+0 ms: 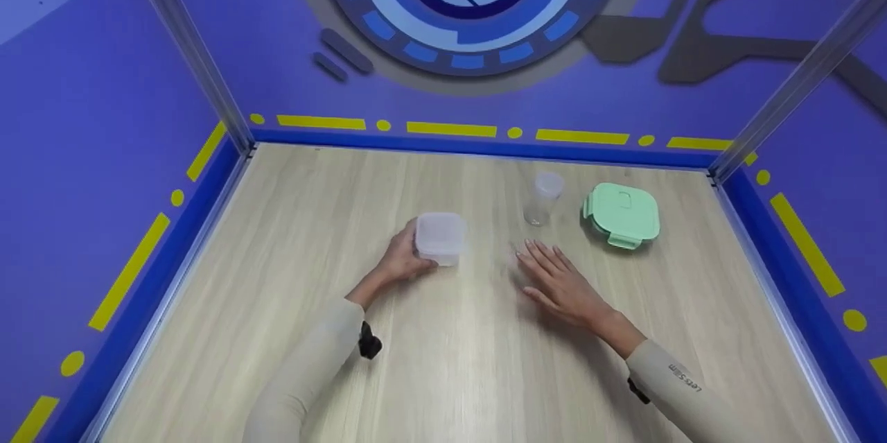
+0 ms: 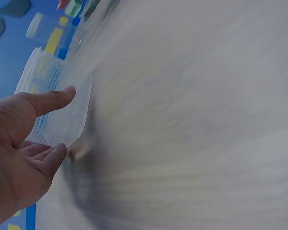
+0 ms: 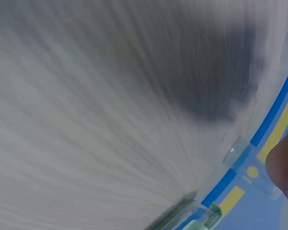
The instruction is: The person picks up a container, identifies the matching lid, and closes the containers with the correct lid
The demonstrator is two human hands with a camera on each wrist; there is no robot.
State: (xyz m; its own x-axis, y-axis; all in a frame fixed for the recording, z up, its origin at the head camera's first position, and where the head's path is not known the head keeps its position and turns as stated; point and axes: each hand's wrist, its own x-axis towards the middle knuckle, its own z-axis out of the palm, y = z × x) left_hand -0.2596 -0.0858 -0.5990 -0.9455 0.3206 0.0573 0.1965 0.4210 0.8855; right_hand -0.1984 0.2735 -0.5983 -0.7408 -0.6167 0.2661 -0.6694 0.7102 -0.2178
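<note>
The left hand [image 1: 400, 261] held a small clear square container [image 1: 439, 237] that stood on the wooden desk [image 1: 291, 221]. In the left wrist view the thumb lay along the near side of that container [image 2: 57, 103] and the other fingers [image 2: 50, 158] curled round underneath, so the hand [image 2: 19, 143] was clamped on it. A matching translucent lid sat on top. Its walls were see-through, and nothing showed inside, though the blur in the wrist view left that uncertain.

The right hand [image 1: 560, 283] lay well apart from the left, fingers straight and spread, palm down just above or on the desk; it held nothing. Whether it touched the wood could not be told.

Just beyond the fingertips of the right hand stood a slim clear cylindrical jar [image 1: 542, 197] with a pale cap, upright, and nothing could be seen in it. The right wrist view caught only a blurred trace of this jar [image 3: 237, 151] at the edge of the desk [image 3: 86, 120]. Farther to the right of that hand, beside the jar but apart from it, sat a mint-green lunch box [image 1: 621, 214], its lid on with clips at the sides; what it held was hidden.
</note>
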